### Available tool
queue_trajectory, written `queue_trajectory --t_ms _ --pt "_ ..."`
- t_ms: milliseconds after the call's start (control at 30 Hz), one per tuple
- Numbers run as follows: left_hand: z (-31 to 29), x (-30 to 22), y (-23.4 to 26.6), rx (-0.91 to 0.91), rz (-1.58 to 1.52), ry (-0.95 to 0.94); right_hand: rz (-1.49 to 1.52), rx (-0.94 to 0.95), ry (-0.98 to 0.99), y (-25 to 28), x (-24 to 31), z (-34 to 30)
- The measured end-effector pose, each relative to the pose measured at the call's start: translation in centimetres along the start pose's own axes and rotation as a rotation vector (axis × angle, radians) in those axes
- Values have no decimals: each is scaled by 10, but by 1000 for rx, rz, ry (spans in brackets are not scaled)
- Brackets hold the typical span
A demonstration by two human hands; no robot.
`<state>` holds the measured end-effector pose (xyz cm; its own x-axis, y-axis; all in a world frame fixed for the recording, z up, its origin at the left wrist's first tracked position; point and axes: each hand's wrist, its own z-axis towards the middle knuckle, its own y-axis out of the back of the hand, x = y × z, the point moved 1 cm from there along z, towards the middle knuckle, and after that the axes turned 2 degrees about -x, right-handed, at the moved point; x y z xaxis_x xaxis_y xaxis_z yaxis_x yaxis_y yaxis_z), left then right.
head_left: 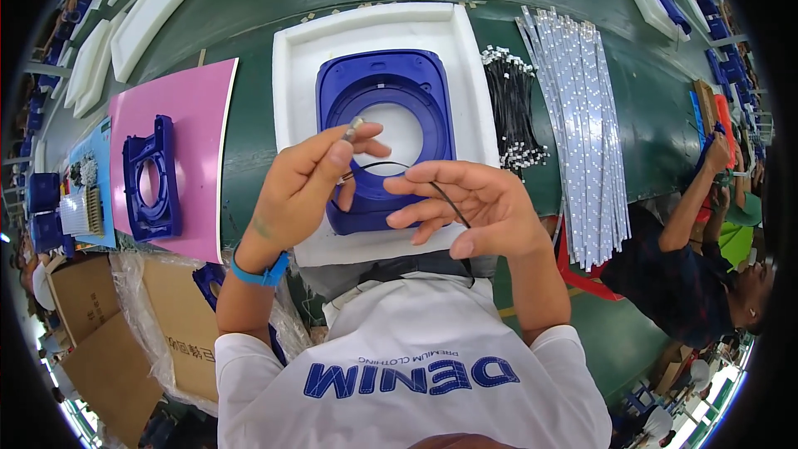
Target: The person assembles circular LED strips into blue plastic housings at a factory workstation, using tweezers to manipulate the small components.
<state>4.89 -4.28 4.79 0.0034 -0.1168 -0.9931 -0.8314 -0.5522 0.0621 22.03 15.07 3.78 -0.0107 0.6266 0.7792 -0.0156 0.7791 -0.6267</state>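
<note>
Head view: the right hand (490, 209) hides part of the cable (450, 202); its fingers are half open, their grip unclear. The left hand (303, 183) pinches a connector (355, 126), with the cable toward three o'clock. Both partly cover the blue frame (386, 61).

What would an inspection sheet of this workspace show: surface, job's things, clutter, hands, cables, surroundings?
Surface: green table.
Job's things: blue housing in white foam tray.
Clutter: pink board bearing a blue frame; cardboard, lower left.
Hands: left hand pinches a small pale part; right hand open, thumb apart.
Cables: black cable runs between both hands; cable bundle and pale strips right of the tray.
Surroundings: co-worker at right.
</note>
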Motion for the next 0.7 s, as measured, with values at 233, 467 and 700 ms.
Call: queue_trajectory --t_ms 233,467,700 --pt "-3 13 -6 63 240 -165 -93 -199 129 9 -20 8" --pt "-6 10 -10 149 390 -112 -248 -474 296 25 -28 9" --pt "-4 19 -1 2 435 -362 -270 -597 249 10 -13 12"
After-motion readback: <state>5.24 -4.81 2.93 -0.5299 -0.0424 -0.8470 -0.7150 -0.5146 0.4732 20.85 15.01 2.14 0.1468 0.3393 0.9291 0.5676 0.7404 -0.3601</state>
